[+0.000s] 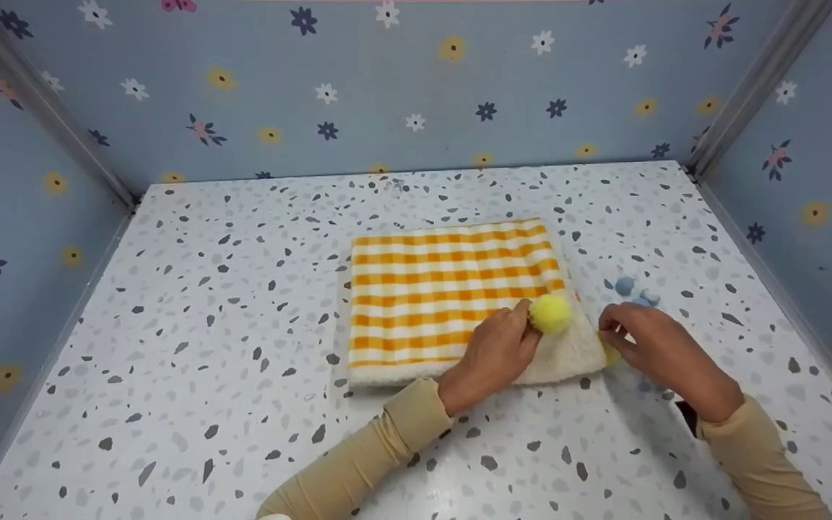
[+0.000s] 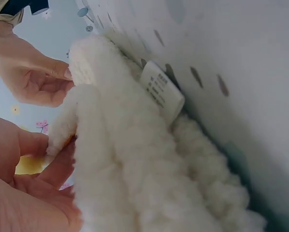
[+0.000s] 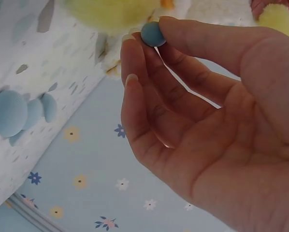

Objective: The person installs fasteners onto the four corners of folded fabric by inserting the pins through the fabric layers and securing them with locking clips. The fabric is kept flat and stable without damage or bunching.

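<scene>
A folded cloth [image 1: 430, 289], orange-and-white checked on one face and cream fleece [image 2: 130, 159] on the other, lies on the table. My left hand [image 1: 495, 354] pinches a fold of it beside a fluffy yellow pompom [image 1: 550, 313]. At the cloth's right corner is my right hand [image 1: 654, 347]; in the right wrist view its thumb and fingertips pinch a small blue round-headed piece [image 3: 153, 34]. Just above that piece shows another yellow pompom [image 3: 106, 12], partly out of frame. A white printed label [image 2: 162, 89] sticks out from the fleece.
Several more blue round-headed pieces [image 3: 8, 113] lie on the speckled white table [image 1: 206, 325], just beyond my right hand. Flower-patterned blue panels [image 1: 416, 87] stand along the back and both sides.
</scene>
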{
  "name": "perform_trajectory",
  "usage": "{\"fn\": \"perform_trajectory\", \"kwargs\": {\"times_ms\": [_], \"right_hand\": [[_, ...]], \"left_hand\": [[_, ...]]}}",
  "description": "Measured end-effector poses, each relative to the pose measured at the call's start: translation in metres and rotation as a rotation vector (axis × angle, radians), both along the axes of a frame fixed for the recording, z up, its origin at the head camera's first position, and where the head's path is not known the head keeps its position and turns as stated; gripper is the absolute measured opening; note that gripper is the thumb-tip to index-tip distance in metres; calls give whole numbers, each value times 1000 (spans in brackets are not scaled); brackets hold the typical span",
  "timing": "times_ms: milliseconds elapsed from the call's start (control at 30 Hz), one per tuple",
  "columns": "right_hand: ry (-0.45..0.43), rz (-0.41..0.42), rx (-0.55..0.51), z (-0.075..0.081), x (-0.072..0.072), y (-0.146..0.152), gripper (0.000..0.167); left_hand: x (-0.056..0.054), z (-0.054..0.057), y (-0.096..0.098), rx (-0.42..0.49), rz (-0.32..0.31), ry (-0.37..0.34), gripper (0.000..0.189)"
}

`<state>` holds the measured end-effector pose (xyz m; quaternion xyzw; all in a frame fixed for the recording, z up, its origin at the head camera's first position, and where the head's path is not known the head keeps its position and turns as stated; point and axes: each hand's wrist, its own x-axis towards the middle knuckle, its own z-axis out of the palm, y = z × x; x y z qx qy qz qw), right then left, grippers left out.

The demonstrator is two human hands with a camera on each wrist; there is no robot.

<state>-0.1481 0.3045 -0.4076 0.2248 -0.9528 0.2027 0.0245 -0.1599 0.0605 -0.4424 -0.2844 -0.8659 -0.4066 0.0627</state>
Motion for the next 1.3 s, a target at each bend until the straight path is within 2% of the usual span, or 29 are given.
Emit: {"fn": "perform_trajectory", "kwargs": {"times_ms": [167,367,600,1067,1300], "right_hand": [[95,46,-26,-1,-3,-8,19],[180,95,-39,-2,-7,-13,24],[196,131,-47,-1,-10,-20,23],[257,203,-70,9,-9,-34,28],[278,304,-100,11,-7,-42,28]], "left_hand": [[-1,2,-2,75,-19,-84,9],[0,5,-3,137,-44,-200,18],[-5,2,0,174,-16,-181,26],[-10,-2,-5,245,6,-281,23],[-10,-2,-4,250,26,-285,24]]}}
